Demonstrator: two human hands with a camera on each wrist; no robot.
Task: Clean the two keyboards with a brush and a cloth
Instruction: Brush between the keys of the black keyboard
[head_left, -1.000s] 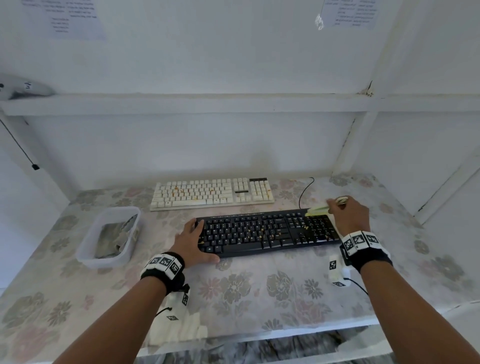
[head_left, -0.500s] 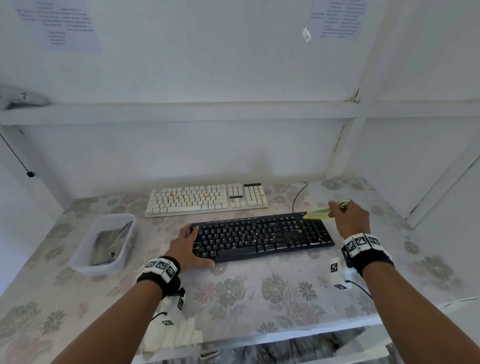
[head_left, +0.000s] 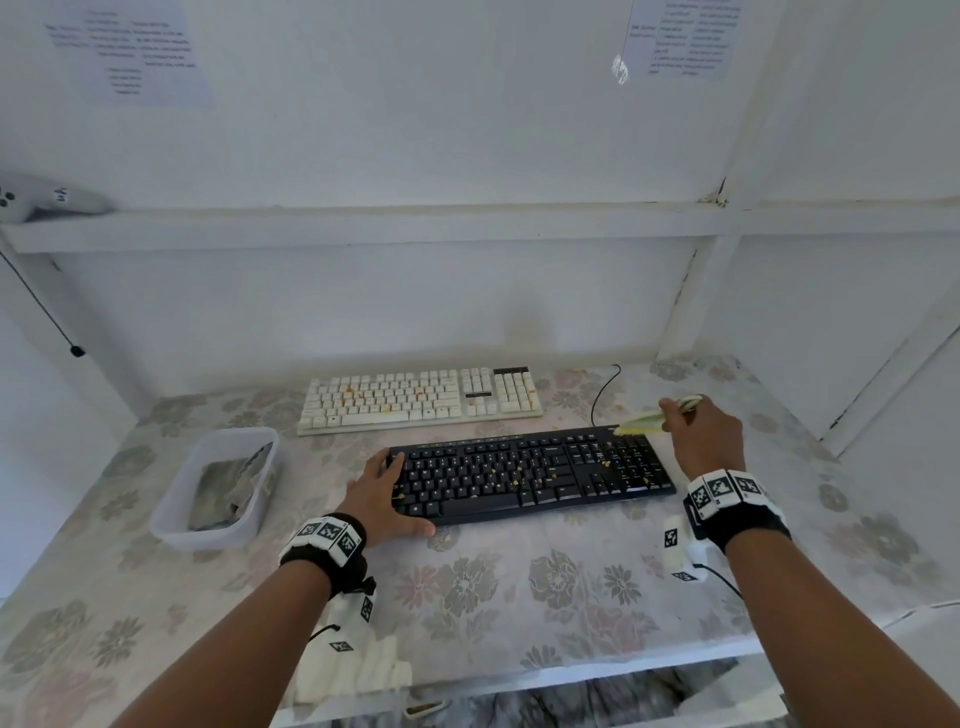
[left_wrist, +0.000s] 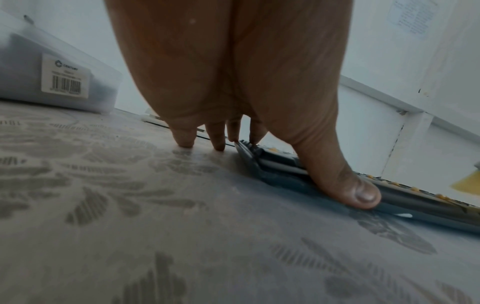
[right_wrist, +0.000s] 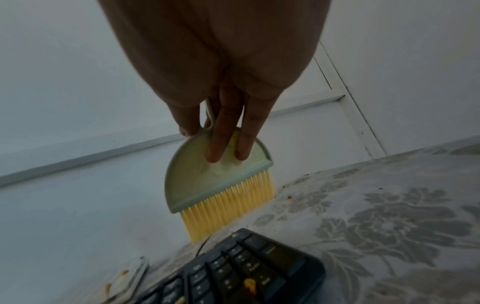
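A black keyboard (head_left: 530, 473) dotted with yellow crumbs lies near the front of the flowered table; a white keyboard (head_left: 421, 397) with orange stains lies behind it. My left hand (head_left: 382, 493) rests flat on the black keyboard's (left_wrist: 337, 189) left end, its thumb (left_wrist: 348, 185) lying along the front edge and the fingertips down on the cloth. My right hand (head_left: 701, 434) grips a pale green brush (right_wrist: 215, 176) with yellow bristles just above the keyboard's (right_wrist: 233, 273) far right corner, bristles pointing left. In the head view the brush (head_left: 644, 422) hangs over the number pad.
A clear plastic tub (head_left: 218, 488) with a grey cloth (head_left: 223, 486) in it sits left of the keyboards. A black cable (head_left: 602, 395) runs from the black keyboard toward the back wall. White walls close in at the back and right. Crumbs lie on the cloth-covered table (right_wrist: 291, 195).
My right hand with the brush has kept its place at the black keyboard's far right corner. The left hand has stayed on the left end. The camera view shifted slightly.
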